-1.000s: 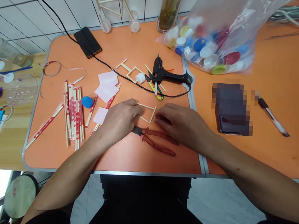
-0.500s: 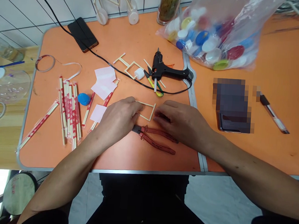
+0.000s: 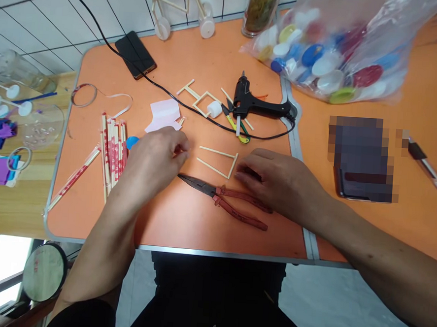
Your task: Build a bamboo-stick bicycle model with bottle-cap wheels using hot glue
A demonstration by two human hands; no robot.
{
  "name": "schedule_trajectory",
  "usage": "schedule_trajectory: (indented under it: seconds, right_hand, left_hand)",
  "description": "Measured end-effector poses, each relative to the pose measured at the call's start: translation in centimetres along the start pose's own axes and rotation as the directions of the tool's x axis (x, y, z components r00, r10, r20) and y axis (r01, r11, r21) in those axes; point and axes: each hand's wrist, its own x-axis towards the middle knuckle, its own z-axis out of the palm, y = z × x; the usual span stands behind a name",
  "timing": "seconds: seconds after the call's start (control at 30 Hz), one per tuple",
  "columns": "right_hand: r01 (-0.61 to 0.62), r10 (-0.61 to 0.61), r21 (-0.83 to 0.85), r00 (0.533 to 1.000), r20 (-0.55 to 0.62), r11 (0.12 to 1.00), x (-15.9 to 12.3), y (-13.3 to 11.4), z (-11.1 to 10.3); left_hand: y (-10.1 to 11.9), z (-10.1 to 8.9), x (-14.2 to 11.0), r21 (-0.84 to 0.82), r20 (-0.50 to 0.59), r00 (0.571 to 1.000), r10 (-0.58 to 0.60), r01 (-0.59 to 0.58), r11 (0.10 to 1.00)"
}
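Observation:
My left hand hovers left of a rectangular frame of bare wooden sticks, its fingers bunched at a small red-and-white bit I cannot make out. My right hand rests on the orange table, fingers apart, just right of the frame. Below lie red-handled long-nose pliers, their jaws pointing left. Farther back sit a black hot glue gun, a stick piece with a white cap and pink paper. Red-wrapped chopsticks lie left of my left hand, partly covering a blue ball.
A clear bag of plastic bottle caps sits at the back right. A black cable crosses the table. A black phone, a blurred phone and a marker lie about. Beyond the left edge is a wooden table.
My left hand has lifted off the stick frame and moved left, its fingers bunched, now covering a pink paper square. The right hand stays put. The whole view has shifted slightly.

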Motion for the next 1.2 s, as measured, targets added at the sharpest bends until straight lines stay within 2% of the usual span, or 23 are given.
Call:
schedule_trajectory:
  seconds: [0.1,0.23,0.53,1.2]
  right_hand:
    - [0.02,-0.02,0.001,1.0,-0.012,1.0,0.0,0.1,0.1]
    - [0.02,-0.02,0.006,1.0,-0.013,1.0,-0.1,0.2,0.2]
    - [0.003,-0.003,-0.003,1.0,0.003,1.0,0.0,0.0,0.0]
    - [0.005,-0.005,-0.007,1.0,-0.031,1.0,-0.1,0.5,0.9]
  left_hand:
    - [0.5,1.0,0.3,0.029,0.081,0.996,0.024,-0.026,0.999]
    - [0.3,1.7,0.4,0.017,0.136,0.989,0.056,-0.059,0.998]
    - [-0.7,2.7,0.9,-0.051,0.101,0.993,0.061,-0.056,0.997]
    - [0.0,2.5,0.9,-0.052,0.168,0.985,0.042,-0.033,0.998]
